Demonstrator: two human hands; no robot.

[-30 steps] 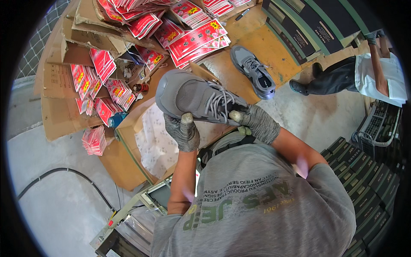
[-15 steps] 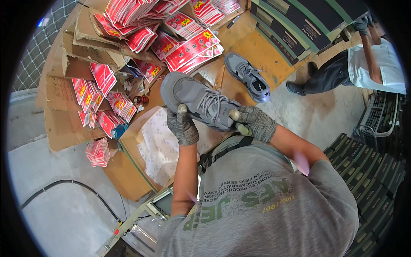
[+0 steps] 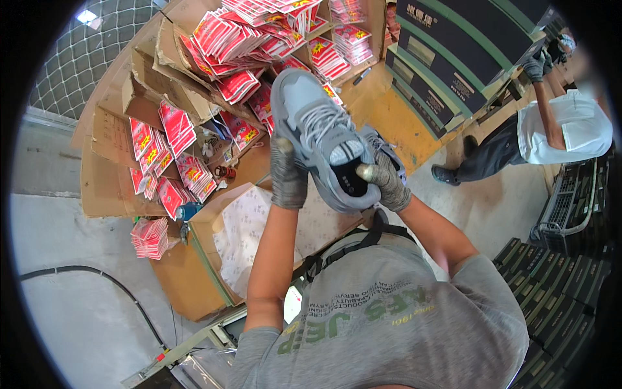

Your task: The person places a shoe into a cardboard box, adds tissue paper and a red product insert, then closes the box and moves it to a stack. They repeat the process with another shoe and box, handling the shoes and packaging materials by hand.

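Note:
A grey sneaker point(image 3: 324, 136) with pale laces is held up in front of me, its dark opening tilted toward me. My left hand point(image 3: 287, 174), in a grey knit glove, grips the side near the toe. My gloved right hand point(image 3: 387, 178) is closed on the heel, thumb at the collar. Behind that hand a second grey sneaker point(image 3: 372, 137) rests on the table, mostly covered. Below the held shoe is an open shoe box point(image 3: 202, 214), lined with patterned white tissue paper point(image 3: 243, 227).
Bundles of red printed packets point(image 3: 223, 42) fill cardboard compartments point(image 3: 116, 139) at the far left. Dark green shoe boxes point(image 3: 447, 65) are stacked at the far right, more point(image 3: 551, 285) at the near right. A co-worker in a white shirt point(image 3: 560, 133) stands beyond, by a wire cart point(image 3: 567, 207).
The held sneaker has been raised and turned, so its opening now faces me. My right hand has shifted to its heel and now covers much of the second sneaker.

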